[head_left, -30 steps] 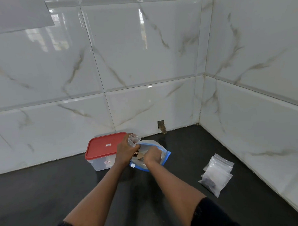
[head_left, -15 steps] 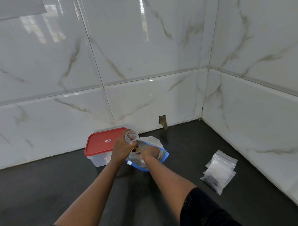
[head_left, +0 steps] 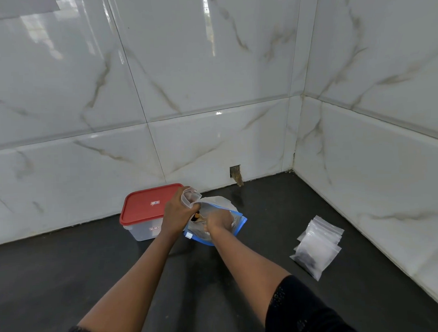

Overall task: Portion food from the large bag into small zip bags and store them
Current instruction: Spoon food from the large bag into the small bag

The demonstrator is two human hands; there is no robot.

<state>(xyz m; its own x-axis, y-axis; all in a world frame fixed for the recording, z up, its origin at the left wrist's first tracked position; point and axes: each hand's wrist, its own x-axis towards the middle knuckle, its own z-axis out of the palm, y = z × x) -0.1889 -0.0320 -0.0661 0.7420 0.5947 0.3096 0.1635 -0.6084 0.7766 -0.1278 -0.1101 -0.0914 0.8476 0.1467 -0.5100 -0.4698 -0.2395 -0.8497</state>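
Hardly moved since before. Gripping small bag in left hand, at big bag's far left edge. Reaching inside with curled right hand; cannot tell what is held. Best to keep small bag's mouth wide and close. Brown bits in big bag. Shut box left; spare bags right, one holding something dark.

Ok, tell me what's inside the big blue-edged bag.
The right hand reaches into the large bag; a brown bit of food shows at its mouth. The hand and cloudy plastic hide the rest. The left hand grips a small zip bag.
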